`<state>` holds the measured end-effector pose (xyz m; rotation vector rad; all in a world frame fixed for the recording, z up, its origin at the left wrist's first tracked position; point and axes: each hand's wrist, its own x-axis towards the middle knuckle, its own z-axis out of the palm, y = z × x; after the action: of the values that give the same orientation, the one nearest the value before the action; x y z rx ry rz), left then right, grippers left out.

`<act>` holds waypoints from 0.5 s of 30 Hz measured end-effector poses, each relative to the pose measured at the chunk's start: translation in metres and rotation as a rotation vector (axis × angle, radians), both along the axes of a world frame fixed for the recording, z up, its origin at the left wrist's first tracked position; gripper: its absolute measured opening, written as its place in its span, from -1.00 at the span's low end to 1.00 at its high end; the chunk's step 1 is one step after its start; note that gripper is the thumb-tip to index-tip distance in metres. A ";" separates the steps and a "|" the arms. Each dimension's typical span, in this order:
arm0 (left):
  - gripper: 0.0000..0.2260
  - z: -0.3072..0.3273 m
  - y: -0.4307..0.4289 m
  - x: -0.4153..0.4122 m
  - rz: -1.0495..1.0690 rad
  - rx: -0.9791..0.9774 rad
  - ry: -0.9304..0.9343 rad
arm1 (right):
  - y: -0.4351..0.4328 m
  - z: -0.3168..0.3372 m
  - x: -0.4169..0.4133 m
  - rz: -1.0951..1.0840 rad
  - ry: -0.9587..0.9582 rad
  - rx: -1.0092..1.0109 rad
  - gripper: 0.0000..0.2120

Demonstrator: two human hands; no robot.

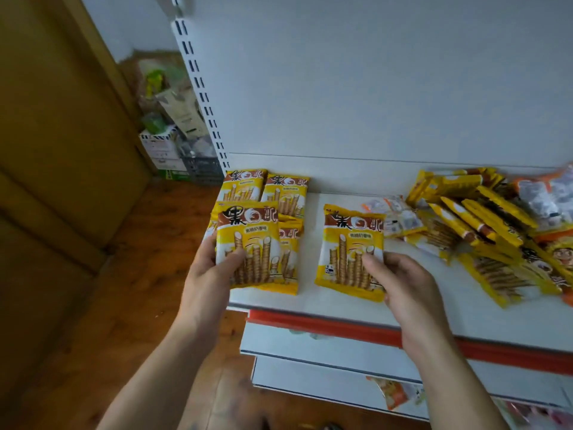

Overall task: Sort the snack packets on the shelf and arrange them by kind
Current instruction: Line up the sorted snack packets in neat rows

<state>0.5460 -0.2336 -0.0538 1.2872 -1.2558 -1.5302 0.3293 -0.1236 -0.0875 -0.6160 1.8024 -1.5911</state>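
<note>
Gripping a yellow wafer-roll packet [248, 240] by its lower left edge, my left hand [214, 268] has thumb across the front and fingers curled behind. That packet is over the sorted stack [286, 193] at the left end of the white shelf [310, 302]; I can't tell if it rests on it. My right hand [400, 283] pinches a second yellow packet [347, 252] at its lower right corner, thumb on front, other fingers hidden under it. This one is at shelf middle, near the front edge, face up. Right end of the shelf: mixed pile [483, 231] of yellow packets, overlapping and tilted, with orange packets [548, 197] at the far right near the shelf's back panel. Red strip [341, 328] runs along the shelf's front edge. Below the shelf, a lower tier [310, 349] holds a lone orange-white packet [393, 394]. Left of the shelf, wooden floor [139, 259].
</note>
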 end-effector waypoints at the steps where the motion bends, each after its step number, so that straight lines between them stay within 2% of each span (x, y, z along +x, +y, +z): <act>1: -0.73 0.000 -0.005 0.014 0.022 -0.017 -0.022 | -0.010 -0.004 0.012 0.015 0.015 0.010 -0.83; 6: -0.72 -0.012 -0.033 0.068 0.080 -0.031 -0.081 | -0.049 -0.016 0.059 0.055 0.080 0.027 -0.81; 11: -0.78 -0.025 -0.059 0.082 0.002 -0.021 -0.123 | -0.070 -0.017 0.080 -0.020 0.209 0.109 -0.79; 15: -0.74 -0.035 -0.076 0.082 -0.084 -0.007 -0.166 | -0.077 -0.014 0.095 -0.043 0.567 0.327 -0.72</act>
<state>0.6276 -0.3092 -0.0892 1.3962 -1.4347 -1.5001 0.4244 -0.2005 -0.1020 -0.9372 2.4353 -1.1711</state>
